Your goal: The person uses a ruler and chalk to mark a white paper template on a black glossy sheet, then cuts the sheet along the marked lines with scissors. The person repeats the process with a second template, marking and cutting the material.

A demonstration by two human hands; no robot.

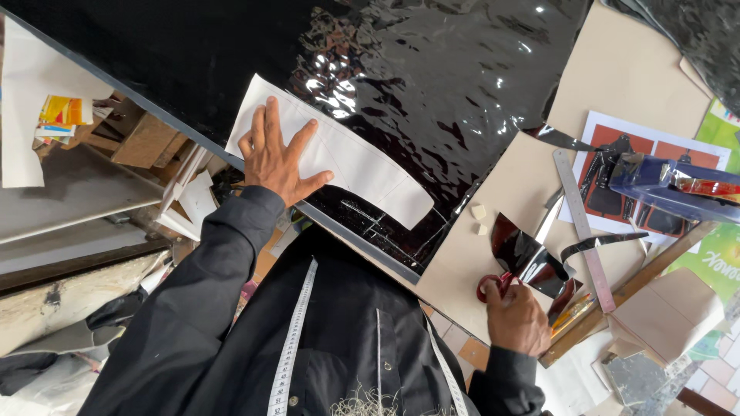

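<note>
My left hand lies flat, fingers spread wide and gripping nothing, pressing down on a white paper pattern piece, a long curved strip that rests on the glossy black sheet of patent material covering most of the worktable. My palm sits on the near end of the pattern, close to the table's edge, and the rest of the strip runs away to the right across the shiny surface, where faint chalk lines show just below its far end. My right hand is well apart from the left, down at the near right corner of the table, curled around the red handles of a pair of scissors; the blades are hidden under a curled offcut of the same black glossy material, so I cannot tell how they stand. Both rest on a tan cardboard sheet. Just beyond the offcut lie two small pale chalk blocks, and to the right a metal ruler lies slanting across the cardboard, beside a printed sheet with dark garment pictures. A white measuring tape hangs around my neck over my black shirt.
</note>
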